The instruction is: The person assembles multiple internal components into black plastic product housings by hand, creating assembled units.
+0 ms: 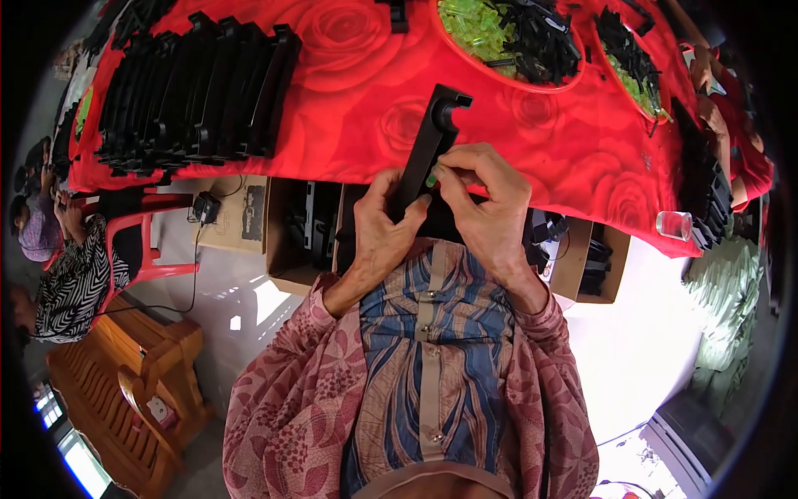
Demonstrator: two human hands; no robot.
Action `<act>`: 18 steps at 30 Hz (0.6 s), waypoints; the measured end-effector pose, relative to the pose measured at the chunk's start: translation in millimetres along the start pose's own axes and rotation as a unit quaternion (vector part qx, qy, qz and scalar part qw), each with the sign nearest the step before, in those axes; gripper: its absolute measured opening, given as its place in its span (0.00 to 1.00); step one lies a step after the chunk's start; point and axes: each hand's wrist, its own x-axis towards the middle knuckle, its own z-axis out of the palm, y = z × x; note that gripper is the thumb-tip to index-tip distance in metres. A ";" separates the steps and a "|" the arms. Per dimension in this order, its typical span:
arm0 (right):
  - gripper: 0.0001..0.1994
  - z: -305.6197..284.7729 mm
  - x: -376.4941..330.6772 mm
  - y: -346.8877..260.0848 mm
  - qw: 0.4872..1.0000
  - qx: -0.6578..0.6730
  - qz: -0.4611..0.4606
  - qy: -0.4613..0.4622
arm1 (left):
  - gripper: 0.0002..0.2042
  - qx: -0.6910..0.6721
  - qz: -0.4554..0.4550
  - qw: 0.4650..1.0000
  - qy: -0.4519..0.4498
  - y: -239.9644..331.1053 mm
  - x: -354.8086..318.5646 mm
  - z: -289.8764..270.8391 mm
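My left hand (384,223) is closed around the lower part of a long black plastic strip (426,141), which stands tilted over the table's near edge. The strip's upper end has a hooked notch. Against its right side, my right hand (490,204) pinches a small green plastic piece (431,180) between thumb and forefinger. Whether that piece touches the strip or sits in it, I cannot tell. A row of similar black strips (195,91) lies to the left on the table. Beyond my hands is a red bowl (532,86) of yellow-green clear pieces and small black parts.
A red rose-patterned cloth (349,100) covers the table. A second bowl (644,112) of parts and a drinking glass (674,224) are at right. Below the edge stand cardboard boxes (287,287) with black parts. Other people sit at both sides, beside a red chair (170,268) at left.
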 end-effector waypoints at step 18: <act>0.07 13.2 -13.3 4.5 0.985 -0.138 -0.099 0.025 | 0.13 0.096 0.081 0.992 0.008 2.1 4.0 0.2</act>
